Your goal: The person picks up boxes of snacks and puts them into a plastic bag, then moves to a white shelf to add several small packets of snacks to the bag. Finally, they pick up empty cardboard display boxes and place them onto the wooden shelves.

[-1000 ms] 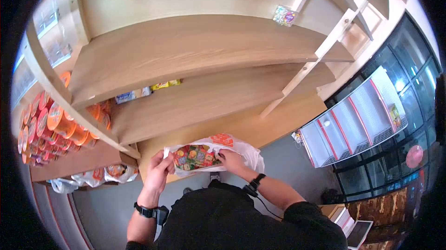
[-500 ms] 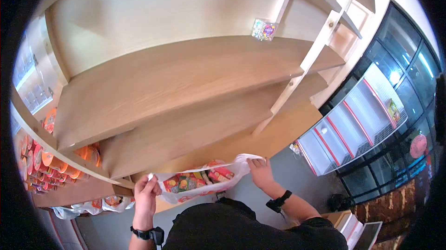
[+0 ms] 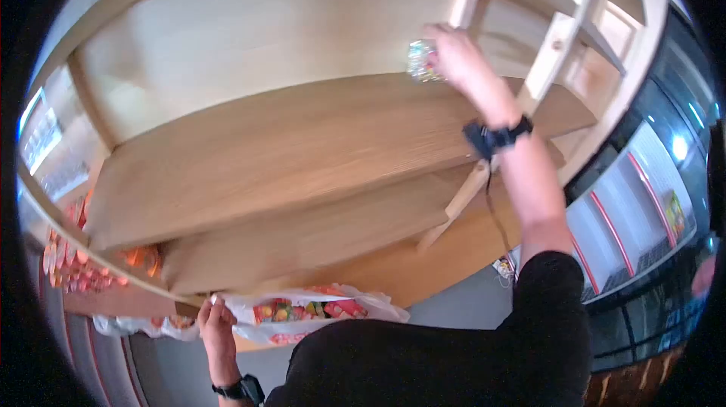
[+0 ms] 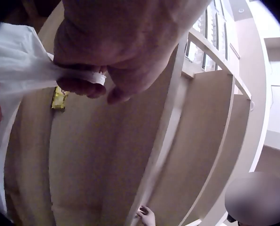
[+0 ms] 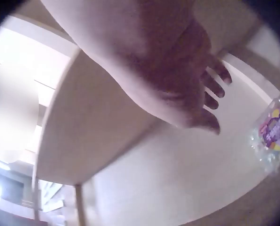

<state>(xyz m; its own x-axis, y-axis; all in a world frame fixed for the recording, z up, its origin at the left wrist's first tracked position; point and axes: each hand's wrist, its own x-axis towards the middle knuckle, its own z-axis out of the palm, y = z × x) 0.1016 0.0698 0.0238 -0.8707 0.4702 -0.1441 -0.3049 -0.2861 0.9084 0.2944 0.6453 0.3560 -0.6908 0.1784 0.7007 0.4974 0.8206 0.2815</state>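
My left hand [image 3: 217, 329] pinches the handle of a white plastic bag [image 3: 387, 310] with red print, low in front of the shelves. Colourful packets [image 3: 277, 312] show through the bag's mouth. In the left wrist view, a twisted strip of the bag [image 4: 17, 59] runs between curled fingers. My right hand [image 3: 458, 57] reaches up to the upper shelf, close by a clear packet [image 3: 420, 61] of small items with a purple label. From the right wrist, the fingers look spread and apart from that packet [image 5: 274, 134], with nothing between them.
A wooden shelf board [image 3: 280, 157] spans the view, with a slanted upright post [image 3: 548, 55] right of the reaching hand. Orange and red tubs [image 3: 76, 259] stack at the left. A white rack [image 3: 605, 218] with red edges stands at the right.
My right hand has left the bag, where it was among the packets and then on the rim, and has risen to the clear packet. My left hand keeps the handle and has shifted left.
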